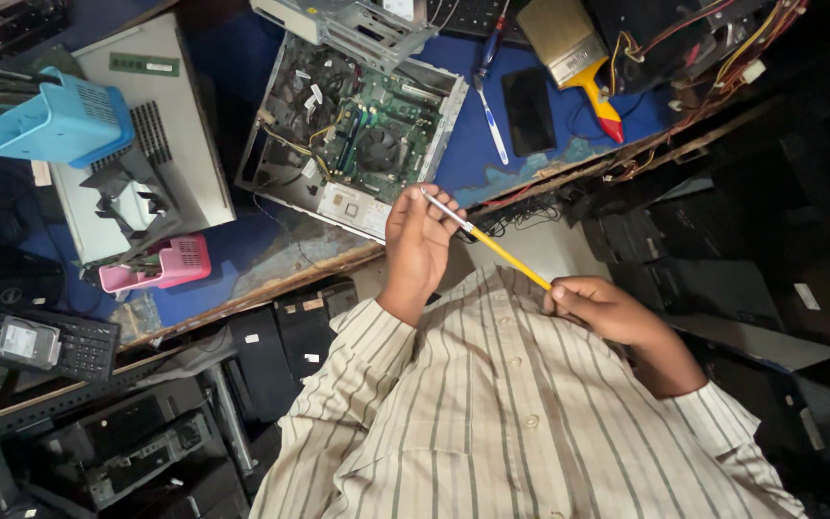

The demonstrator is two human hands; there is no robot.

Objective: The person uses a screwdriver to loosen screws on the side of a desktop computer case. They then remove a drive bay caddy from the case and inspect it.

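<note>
While a yellow-handled screwdriver [492, 246] is held at both ends by the left hand [420, 240] and right hand [607, 309], each grip closed on it, it is kept above the striped shirt [492, 413]. An open computer case [357, 130], a paintbrush [573, 53] and a keyboard [50, 341] are spread over the cluttered blue tabletop [477, 144].

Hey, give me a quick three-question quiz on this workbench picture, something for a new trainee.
1. True or false: the left hand and the right hand both hold the thin yellow tool.
2. The paintbrush on the blue table has a handle that is: A) yellow and red, B) green, C) black.
3. Fill in: the open computer case lies on the table, and the small basket near the table's edge is ____.
Key: 1 true; 2 A; 3 pink.
</note>
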